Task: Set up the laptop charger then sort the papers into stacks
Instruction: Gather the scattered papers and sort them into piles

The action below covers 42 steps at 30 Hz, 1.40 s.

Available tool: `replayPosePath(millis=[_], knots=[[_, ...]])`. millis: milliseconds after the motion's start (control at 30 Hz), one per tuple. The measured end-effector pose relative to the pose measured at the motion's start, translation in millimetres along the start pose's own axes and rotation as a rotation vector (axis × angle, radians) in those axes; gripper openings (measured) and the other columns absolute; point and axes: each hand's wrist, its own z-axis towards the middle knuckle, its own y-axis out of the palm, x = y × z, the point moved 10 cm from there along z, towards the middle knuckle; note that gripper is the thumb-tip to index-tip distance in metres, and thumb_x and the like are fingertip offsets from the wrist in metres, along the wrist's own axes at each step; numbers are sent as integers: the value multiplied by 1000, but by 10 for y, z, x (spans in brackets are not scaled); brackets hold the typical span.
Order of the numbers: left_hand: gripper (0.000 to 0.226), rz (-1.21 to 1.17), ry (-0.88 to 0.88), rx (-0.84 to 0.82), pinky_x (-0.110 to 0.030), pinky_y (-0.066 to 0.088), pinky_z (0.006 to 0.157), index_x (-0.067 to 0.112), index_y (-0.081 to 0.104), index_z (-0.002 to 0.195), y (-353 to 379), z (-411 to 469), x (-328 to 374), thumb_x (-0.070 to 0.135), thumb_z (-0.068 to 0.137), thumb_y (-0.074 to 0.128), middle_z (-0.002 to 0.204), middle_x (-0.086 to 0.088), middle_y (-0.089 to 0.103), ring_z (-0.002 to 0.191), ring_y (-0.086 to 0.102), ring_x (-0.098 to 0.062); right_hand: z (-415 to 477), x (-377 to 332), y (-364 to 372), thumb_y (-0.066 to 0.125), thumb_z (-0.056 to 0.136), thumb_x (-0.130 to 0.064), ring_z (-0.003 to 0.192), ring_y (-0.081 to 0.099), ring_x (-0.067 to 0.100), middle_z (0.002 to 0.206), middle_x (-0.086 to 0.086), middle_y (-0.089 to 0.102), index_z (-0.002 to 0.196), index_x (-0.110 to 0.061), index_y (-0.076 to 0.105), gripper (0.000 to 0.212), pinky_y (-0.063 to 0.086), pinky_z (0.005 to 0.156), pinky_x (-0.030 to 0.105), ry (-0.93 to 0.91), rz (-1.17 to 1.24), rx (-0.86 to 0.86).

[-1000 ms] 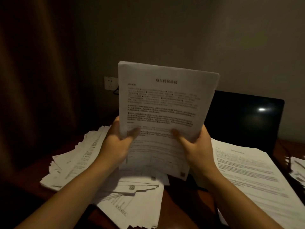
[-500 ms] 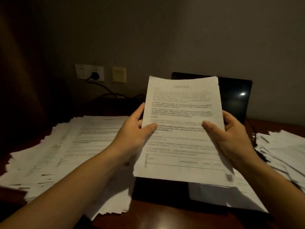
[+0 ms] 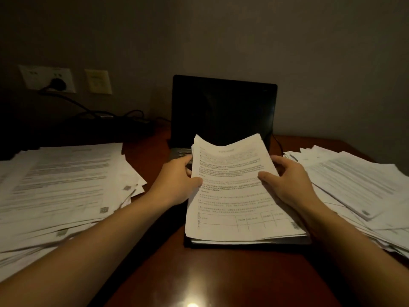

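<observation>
- Centrally, a thin sheaf of white printed papers (image 3: 239, 196) lies over the keyboard of an open black laptop (image 3: 223, 107), with its far edge lifted and bowed.
- The left hand (image 3: 177, 182) pinches the sheaf's left edge, thumb on the top page and fingers underneath.
- The right hand (image 3: 290, 182) grips the right edge likewise, thumb on top and fingers curled behind.
- A wide loose pile of white printed sheets (image 3: 62, 185) covers the dark reddish wooden table (image 3: 199, 273) on the left, apart from the laptop.
- Another fanned pile of white sheets (image 3: 358, 189) lies on the right, just beside the right wrist.
- A black plug (image 3: 57, 83) sits in a white wall socket (image 3: 33, 77), and its black cable (image 3: 88, 109) runs along the table's back edge toward the laptop.
</observation>
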Motion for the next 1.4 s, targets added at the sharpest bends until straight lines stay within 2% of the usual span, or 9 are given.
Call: replayPosePath(millis=[67, 167, 333, 533, 700, 1000, 1100, 1233, 1400], knots=[[66, 89, 30, 28, -11, 40, 52, 35, 40, 150, 11, -7, 45, 19, 92, 70, 88, 21, 59, 72, 57, 3, 29, 47, -44, 72, 92, -20, 112, 63, 17, 135, 1, 62, 144, -15, 50, 57, 49, 85, 24, -13, -91, 44], [65, 258, 78, 49, -21, 41, 54, 37, 38, 148, 35, -34, 109, 29, 92, 70, 107, 15, 63, 76, 59, -5, 62, 137, -18, 70, 93, -34, 108, 64, 19, 129, 0, 66, 136, -21, 57, 47, 54, 88, 34, -7, -333, 38], [71, 449, 39, 65, -40, 48, 91, 32, 30, 152, 46, -62, 63, 48, 91, 65, 140, 2, 50, 125, 49, -23, 41, 160, 22, 62, 95, -47, 105, 63, 19, 119, -1, 70, 124, -26, 67, 36, 57, 88, 41, -25, -565, 32], [84, 573, 14, 11, -49, 16, 120, 27, 8, 159, 46, -111, -64, 59, 95, 51, 165, 0, 16, 153, 2, -24, -92, -204, 181, 62, 95, -45, 123, 54, 20, 127, -3, 67, 122, -23, 70, 36, 51, 98, 42, -169, -550, -25], [82, 622, -51, -1, -54, 6, 123, 30, 3, 159, -211, -280, -301, 63, 96, 44, 167, -1, 8, 154, -8, -25, -310, -667, 622, 60, 97, -39, 121, 57, 17, 131, 0, 65, 126, -19, 67, 36, 48, 103, 36, -291, -498, -146], [65, 726, -252, 129, -59, 3, 121, 34, 19, 157, -1374, -713, -1125, 63, 100, 29, 166, 3, 17, 154, -2, -24, -664, -1568, 1527, 62, 98, -31, 98, 66, 13, 111, -1, 73, 115, -19, 73, 23, 54, 83, 28, -433, -217, -342], [64, 775, -332, 173, -60, 2, 120, 35, 22, 156, -1672, -939, -1368, 65, 100, 22, 166, 3, 19, 154, 0, -24, -718, -1724, 1836, 66, 96, -33, 87, 67, 6, 101, -5, 73, 108, -23, 73, 16, 53, 72, 20, -378, -91, -417], [66, 750, -414, 143, -60, -2, 120, 39, 15, 157, -1692, -1208, -1653, 68, 98, 12, 167, 3, 11, 154, 0, -24, -735, -1686, 2261, 73, 92, -25, 79, 74, 8, 98, -3, 75, 113, -19, 69, 23, 62, 79, 27, -169, 49, -580], [60, 681, -287, 190, -54, 1, 121, 39, 27, 154, -1757, -1148, -1656, 64, 100, 19, 165, 6, 20, 152, 12, -16, -632, -1616, 2484, 74, 90, -19, 79, 74, 15, 114, 6, 70, 130, -14, 61, 42, 62, 77, 32, -38, 83, -588]])
